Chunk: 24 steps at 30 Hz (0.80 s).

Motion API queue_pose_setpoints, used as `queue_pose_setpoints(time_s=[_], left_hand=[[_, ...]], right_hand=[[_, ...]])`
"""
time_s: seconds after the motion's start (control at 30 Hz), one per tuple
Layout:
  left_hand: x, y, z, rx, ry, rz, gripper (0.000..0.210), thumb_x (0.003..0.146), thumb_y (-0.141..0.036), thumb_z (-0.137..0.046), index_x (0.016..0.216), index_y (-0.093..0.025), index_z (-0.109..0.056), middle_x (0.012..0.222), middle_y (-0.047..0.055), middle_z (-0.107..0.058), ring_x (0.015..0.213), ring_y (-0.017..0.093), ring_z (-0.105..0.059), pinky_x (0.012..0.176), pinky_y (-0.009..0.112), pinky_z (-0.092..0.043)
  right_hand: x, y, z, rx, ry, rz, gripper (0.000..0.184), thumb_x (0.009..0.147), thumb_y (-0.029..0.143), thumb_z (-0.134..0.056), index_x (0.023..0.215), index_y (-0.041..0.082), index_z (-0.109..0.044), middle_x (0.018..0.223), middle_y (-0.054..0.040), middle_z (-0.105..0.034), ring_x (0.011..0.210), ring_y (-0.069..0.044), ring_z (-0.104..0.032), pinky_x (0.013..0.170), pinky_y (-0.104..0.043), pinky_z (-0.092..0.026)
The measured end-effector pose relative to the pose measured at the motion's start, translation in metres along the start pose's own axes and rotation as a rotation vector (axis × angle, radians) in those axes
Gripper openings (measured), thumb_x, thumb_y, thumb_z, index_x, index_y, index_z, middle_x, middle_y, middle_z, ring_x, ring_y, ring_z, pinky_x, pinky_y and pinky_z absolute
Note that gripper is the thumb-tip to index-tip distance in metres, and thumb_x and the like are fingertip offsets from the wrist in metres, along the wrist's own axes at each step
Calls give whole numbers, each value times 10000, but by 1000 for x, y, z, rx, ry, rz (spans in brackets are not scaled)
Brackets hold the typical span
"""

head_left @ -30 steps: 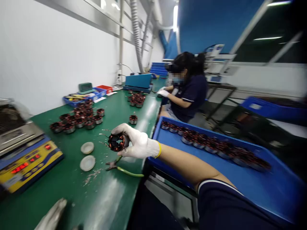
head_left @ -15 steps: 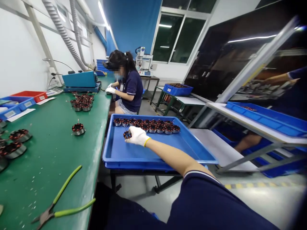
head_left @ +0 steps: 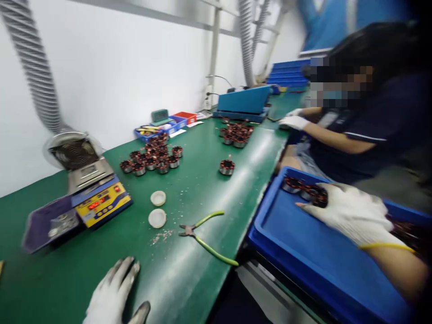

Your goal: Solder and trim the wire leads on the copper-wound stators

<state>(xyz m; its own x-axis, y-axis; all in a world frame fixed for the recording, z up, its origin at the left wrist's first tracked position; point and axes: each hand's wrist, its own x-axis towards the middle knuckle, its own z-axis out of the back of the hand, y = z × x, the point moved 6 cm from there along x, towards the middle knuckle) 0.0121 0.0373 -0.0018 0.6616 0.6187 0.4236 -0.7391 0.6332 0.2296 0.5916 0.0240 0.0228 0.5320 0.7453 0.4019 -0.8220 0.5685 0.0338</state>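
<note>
My right hand (head_left: pixel 354 213), in a white glove with a yellow cuff, is over the blue tray (head_left: pixel 303 243). Its thumb and fingers are around a copper-wound motor stator (head_left: pixel 319 196), beside other stators (head_left: pixel 292 183) along the tray's far side. Part of the held stator is hidden by the glove. My left hand (head_left: pixel 113 292), gloved too, is open with fingers apart, low over the green bench (head_left: pixel 175 279). Closest to it are green-handled cutting pliers (head_left: pixel 189 230), lying with their handles spread, and two small whitish round dishes (head_left: pixel 157 218).
A cluster of stators (head_left: pixel 151 159) and a lone stator (head_left: pixel 227 167) stand on the bench. At left are a blue-and-yellow device with a red display (head_left: pixel 103 202) and a purple tray (head_left: pixel 50 225). A co-worker (head_left: pixel 367 108) sits beyond the blue tray.
My view has swung left, bringing my left hand and the yellow-fronted device into sight. My right hand has moved with the stator up to the others in the tray.
</note>
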Motion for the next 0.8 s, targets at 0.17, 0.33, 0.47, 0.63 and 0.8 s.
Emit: queue_pose_setpoints(time_s=[0.17,0.33,0.47,0.63,0.8], left_hand=[[16,-11,16,26,-12,66,530,701,-396,-633,1168,-149,-586,1189,146,-675,1018,333,-676,715,440,-634],[12,-10,18,0,-22,79,550,652,-361,-677,1162,-165,-612,1187,127,-680,1005,336,-680,709,438,-635],[9,-5,10,-10,-20,77,569,644,-365,-687,1176,-175,-616,1212,111,-670,1037,324,-667,751,427,-622],[12,2,2,-21,-48,27,546,635,-378,-676,1139,-173,-637,1175,99,-691,1009,308,-679,748,410,-611],[13,4,-3,-37,-60,-10,538,639,-429,-674,1102,-158,-646,1151,104,-701,982,310,-688,713,416,-619]], right_hand=[[-34,178,47,540,-69,707,536,781,501,-627,1227,223,-522,1170,-161,-591,1071,-332,-592,896,-488,-499],[-71,384,99,649,54,1263,572,757,443,-712,1234,172,-548,1284,-122,-539,1141,-277,-524,973,-419,-439],[-59,502,109,537,-1,1303,498,837,462,-628,1244,184,-555,1195,-107,-576,1057,-281,-539,922,-429,-426],[-51,560,90,471,-25,1296,390,839,407,-612,1123,139,-628,1057,-136,-599,1015,-313,-530,991,-521,-311],[-46,565,79,478,-23,1351,317,807,421,-640,995,167,-653,1059,-103,-596,1019,-278,-518,920,-402,-368]])
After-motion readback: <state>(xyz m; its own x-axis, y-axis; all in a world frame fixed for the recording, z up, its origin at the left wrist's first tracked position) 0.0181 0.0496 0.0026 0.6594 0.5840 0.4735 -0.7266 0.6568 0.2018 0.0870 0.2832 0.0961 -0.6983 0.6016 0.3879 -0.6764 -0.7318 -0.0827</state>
